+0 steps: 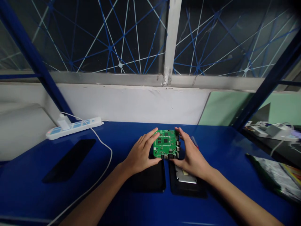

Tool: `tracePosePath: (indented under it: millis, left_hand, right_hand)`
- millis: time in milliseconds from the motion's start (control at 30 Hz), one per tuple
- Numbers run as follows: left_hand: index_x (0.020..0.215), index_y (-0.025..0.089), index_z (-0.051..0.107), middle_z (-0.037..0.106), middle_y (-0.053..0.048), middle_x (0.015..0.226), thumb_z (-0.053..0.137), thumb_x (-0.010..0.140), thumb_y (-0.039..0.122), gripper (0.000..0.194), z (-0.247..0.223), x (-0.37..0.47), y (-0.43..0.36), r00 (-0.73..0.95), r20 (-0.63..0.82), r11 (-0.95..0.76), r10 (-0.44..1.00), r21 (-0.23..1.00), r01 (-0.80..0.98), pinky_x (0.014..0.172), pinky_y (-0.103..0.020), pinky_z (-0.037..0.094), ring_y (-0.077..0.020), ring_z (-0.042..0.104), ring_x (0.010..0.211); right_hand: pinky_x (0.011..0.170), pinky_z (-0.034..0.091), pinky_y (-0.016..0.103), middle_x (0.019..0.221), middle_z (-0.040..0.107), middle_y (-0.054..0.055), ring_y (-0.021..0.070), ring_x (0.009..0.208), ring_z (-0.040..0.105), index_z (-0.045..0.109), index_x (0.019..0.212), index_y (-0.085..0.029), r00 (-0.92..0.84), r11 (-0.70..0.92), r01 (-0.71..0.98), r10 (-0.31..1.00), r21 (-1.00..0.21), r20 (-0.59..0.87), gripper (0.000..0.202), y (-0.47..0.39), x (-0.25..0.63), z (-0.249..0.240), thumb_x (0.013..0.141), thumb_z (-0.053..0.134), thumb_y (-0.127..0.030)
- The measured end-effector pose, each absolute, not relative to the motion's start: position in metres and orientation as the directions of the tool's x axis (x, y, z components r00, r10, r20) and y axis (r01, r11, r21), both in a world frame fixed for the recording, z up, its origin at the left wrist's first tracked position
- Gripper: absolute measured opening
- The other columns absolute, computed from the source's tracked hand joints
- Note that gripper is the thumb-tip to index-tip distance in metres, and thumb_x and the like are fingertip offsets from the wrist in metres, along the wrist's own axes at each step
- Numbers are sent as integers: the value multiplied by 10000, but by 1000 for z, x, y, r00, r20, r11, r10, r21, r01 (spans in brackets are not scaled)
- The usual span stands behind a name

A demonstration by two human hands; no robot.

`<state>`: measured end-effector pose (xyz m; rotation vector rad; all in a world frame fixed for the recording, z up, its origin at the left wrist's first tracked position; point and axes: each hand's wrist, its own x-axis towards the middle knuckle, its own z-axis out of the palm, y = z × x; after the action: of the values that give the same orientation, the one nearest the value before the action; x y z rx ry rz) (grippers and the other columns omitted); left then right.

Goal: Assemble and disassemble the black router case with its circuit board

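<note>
A green circuit board with chips and metal ports along its edges is held up between my two hands, tilted so its face shows. My left hand grips its left edge, thumb at the bottom corner and fingers at the top. On the opposite edge, my right hand holds it the same way. Below on the table lie two black casing parts: a plain black shell under my left hand, and a black shell with a metal plate in it under my right. My hands partly cover both.
On the blue table, a white power strip with a plug stands at the back left; its white cable runs forward. A black flat slab lies left. A pen-like object is behind my right hand. A shiny packet lies right.
</note>
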<state>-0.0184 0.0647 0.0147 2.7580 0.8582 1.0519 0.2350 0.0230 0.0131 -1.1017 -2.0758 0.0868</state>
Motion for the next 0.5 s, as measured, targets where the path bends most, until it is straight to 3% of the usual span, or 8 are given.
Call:
tracePosePath:
  millis: [300,500]
  left_hand:
    - [1541,329,67,305,-133,1601,817,761,240,1086,15,-17,59,587,582,-818,563,290,497,1171,-615,324,-369,352,1444]
    - [1547,304,103,262,-136,1611,830,743,246,1086,16,-16,59,596,586,-829,549,289,479,1150,-581,368,-370,317,1439]
  right_hand:
    - [1115,413,664,1586,341,174,416,1406,414,-18,1602,-280,-298,607,676,744,-418,597,1139,19,235,14,776,766,-333]
    - [1091,434,663,1569,359,178,410,1388,436,16,1602,-280,-292,621,657,732,-428,615,1140,19,234,13,758,781,-330]
